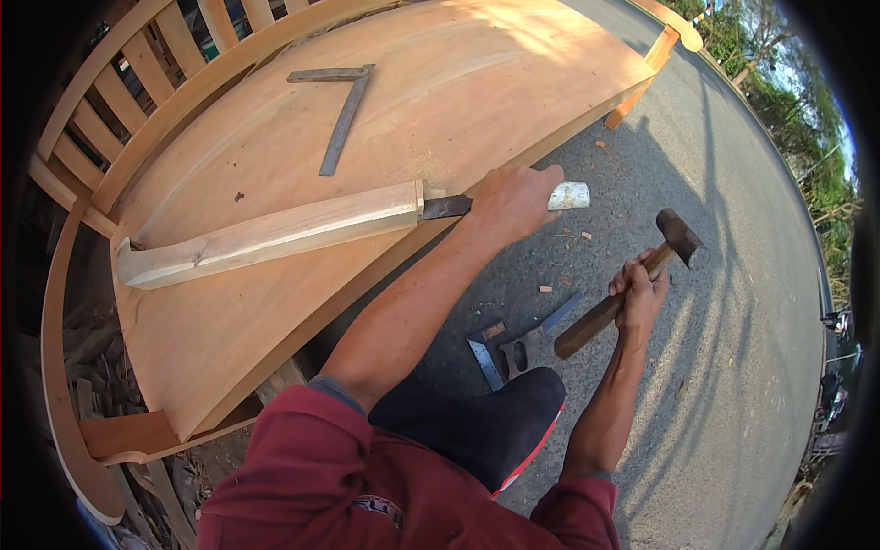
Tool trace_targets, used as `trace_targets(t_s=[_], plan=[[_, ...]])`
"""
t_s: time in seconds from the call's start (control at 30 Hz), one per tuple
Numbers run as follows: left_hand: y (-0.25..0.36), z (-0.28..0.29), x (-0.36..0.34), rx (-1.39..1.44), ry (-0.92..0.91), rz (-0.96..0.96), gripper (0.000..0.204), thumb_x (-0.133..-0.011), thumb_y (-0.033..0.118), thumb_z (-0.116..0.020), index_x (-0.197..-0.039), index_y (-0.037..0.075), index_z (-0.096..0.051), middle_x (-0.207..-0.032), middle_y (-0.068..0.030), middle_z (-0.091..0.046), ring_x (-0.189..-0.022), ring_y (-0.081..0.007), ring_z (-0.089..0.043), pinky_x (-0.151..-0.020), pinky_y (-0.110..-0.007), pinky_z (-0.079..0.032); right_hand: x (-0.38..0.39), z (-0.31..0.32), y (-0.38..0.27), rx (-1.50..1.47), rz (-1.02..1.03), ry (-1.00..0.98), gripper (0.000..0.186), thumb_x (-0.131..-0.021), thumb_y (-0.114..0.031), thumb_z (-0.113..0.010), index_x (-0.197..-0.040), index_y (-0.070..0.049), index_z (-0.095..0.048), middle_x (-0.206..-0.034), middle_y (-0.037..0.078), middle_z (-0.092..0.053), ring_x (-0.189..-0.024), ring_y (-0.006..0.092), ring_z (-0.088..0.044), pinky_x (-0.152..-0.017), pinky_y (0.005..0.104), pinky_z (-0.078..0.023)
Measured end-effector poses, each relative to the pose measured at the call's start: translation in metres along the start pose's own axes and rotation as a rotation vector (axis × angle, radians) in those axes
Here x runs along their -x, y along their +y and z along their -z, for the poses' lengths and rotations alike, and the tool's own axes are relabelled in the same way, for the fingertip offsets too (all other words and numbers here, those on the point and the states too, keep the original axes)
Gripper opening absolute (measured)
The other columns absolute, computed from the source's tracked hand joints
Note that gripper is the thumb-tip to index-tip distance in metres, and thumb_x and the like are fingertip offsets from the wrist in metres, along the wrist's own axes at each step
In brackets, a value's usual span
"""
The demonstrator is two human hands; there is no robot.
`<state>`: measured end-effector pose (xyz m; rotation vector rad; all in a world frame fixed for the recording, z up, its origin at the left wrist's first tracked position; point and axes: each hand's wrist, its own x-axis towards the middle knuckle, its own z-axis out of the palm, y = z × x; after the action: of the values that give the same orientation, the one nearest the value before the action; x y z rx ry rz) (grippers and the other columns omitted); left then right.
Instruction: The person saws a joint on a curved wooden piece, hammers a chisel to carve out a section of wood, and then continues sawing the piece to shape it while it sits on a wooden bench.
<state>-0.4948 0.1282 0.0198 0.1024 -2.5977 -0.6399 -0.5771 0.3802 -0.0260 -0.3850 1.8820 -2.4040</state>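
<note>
My left hand (513, 203) is wrapped round the handle of a chisel (446, 207), whose pale, worn handle end sticks out past my fist. The chisel's dark blade points left and meets the end of a long shaped wooden piece (275, 234), which lies along the wooden bench seat (229, 321). Out to the right, over the pavement, my right hand (643, 291) grips a hammer (596, 321) by its wooden handle. The dark, cylindrical hammer head stands up beyond my fingers, apart from the chisel.
A dark metal square (344, 115) lies on the bench seat, with slatted rails (147, 69) behind. On the pavement (715, 412) are a handsaw (527, 348), another try square (486, 357) and scattered wood chips. Scrap wood (101, 367) is piled at left.
</note>
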Motion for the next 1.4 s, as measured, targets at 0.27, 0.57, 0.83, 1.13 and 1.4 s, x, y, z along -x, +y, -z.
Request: trace_targets(t_s=[0.27, 0.57, 0.83, 1.13, 1.4], plan=[[0.016, -0.008, -0.02, 0.04, 0.088, 0.074, 0.027, -0.083, 0.03, -0.079, -0.097, 0.011, -0.065, -0.084, -0.0146, -0.072, -0.083, -0.0379, -0.071, -0.07, -0.051, -0.055, 0.034, 0.015, -0.046, -0.019, 0.133, 0.036, 0.023, -0.086, 0.005, -0.056, -0.107, -0.005, -0.05, -0.073, 0.006, -0.052, -0.051, 0.0131, -0.049, -0.048, 0.0312, -0.047], [-0.001, 0.005, -0.016, -0.019, 0.044, 0.124, 0.027, -0.084, 0.029, -0.078, -0.102, 0.012, -0.067, -0.088, -0.0136, -0.073, -0.086, -0.0378, -0.071, -0.073, -0.051, -0.055, 0.017, 0.011, -0.06, -0.022, 0.218, 0.086, 0.024, -0.087, 0.005, -0.057, -0.108, -0.005, -0.052, -0.074, 0.005, -0.053, -0.052, 0.013, -0.049, -0.049, 0.0304, -0.046], [-0.01, 0.018, -0.007, -0.038, 0.026, 0.213, 0.034, -0.083, 0.032, -0.08, -0.108, 0.013, -0.066, -0.09, -0.0144, -0.074, -0.088, -0.0384, -0.071, -0.075, -0.051, -0.055, 0.007, -0.066, 0.002, 0.584, -0.009, -0.36, 0.021, -0.086, -0.001, -0.058, -0.106, -0.002, -0.052, -0.071, 0.006, -0.054, -0.05, 0.0136, -0.052, -0.047, 0.031, -0.043], [-0.012, 0.029, 0.006, -0.025, -0.098, 0.135, 0.038, -0.084, 0.035, -0.08, -0.109, 0.011, -0.066, -0.09, -0.0159, -0.074, -0.088, -0.0391, -0.071, -0.075, -0.052, -0.055, 0.021, -0.022, 0.014, 0.194, -0.124, -0.139, 0.025, -0.085, 0.002, -0.056, -0.107, -0.004, -0.049, -0.073, 0.004, -0.052, -0.048, 0.0132, -0.049, -0.044, 0.0305, -0.043], [-0.014, 0.03, 0.003, 0.012, 0.086, 0.18, 0.028, -0.084, 0.03, -0.079, -0.097, 0.011, -0.065, -0.083, -0.0145, -0.073, -0.081, -0.0378, -0.072, -0.069, -0.05, -0.055, 0.017, -0.019, -0.03, 0.07, 0.003, 0.007, 0.027, -0.084, 0.008, -0.056, -0.108, -0.003, -0.049, -0.077, 0.007, -0.055, -0.049, 0.0139, -0.05, -0.045, 0.0307, -0.044]])
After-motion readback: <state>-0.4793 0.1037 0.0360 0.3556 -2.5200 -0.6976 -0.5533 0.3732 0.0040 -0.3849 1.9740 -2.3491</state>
